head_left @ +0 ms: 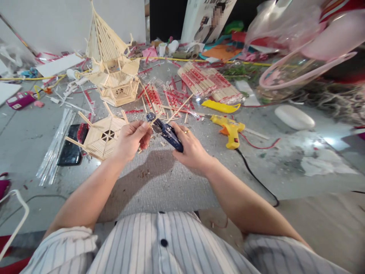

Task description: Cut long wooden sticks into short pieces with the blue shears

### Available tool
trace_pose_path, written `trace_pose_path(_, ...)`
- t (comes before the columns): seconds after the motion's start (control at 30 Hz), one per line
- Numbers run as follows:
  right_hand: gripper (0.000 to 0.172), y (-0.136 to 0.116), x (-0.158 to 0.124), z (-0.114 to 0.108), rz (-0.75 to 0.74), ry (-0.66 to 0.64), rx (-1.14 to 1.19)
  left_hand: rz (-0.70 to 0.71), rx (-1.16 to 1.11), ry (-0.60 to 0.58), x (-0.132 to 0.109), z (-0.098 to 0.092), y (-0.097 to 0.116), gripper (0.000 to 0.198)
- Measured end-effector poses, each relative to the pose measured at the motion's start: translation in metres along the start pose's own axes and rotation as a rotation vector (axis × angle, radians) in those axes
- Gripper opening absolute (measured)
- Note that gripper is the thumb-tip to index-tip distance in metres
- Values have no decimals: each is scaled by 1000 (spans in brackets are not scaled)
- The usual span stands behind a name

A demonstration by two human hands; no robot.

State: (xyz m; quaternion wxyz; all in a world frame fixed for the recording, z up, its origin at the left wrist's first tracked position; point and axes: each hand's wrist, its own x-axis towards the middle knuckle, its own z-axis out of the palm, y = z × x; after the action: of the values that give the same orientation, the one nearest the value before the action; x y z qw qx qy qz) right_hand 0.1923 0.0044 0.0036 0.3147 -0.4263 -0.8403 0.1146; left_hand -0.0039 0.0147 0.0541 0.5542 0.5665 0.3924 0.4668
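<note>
My right hand (189, 146) is wrapped round the handles of a dark blue cutting tool (168, 135), whose head points up and left. Between the thumb and fingers of my left hand (132, 139) is a thin wooden stick (156, 118), its end at the tool's head. A flat hexagonal stick piece (99, 139) with several projecting arms lies just left of my left hand, partly hidden by it. Behind it stands a pagoda-like stick model (114, 76) with a pointed roof. Loose sticks (152, 97) and red wrappers are scattered beyond my hands.
A yellow glue gun (230, 129) with a black cord lies to the right, near a yellow serrated tool (221, 106) and packs of wrapped sticks (199, 80). At left are a black phone (70, 150) and clear strips (54, 148). A white oval object (294, 117) sits farther right.
</note>
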Motion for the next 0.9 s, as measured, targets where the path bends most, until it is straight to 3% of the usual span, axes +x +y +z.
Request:
trace_pose_path(0.4,63,-5,-1,1,76,2,-27,295,602,32,-3,-7,4,41)
trace_pose_path(0.9,56,-3,-2,3,37,20,-72,346,686,-2,-3,-5,9,41)
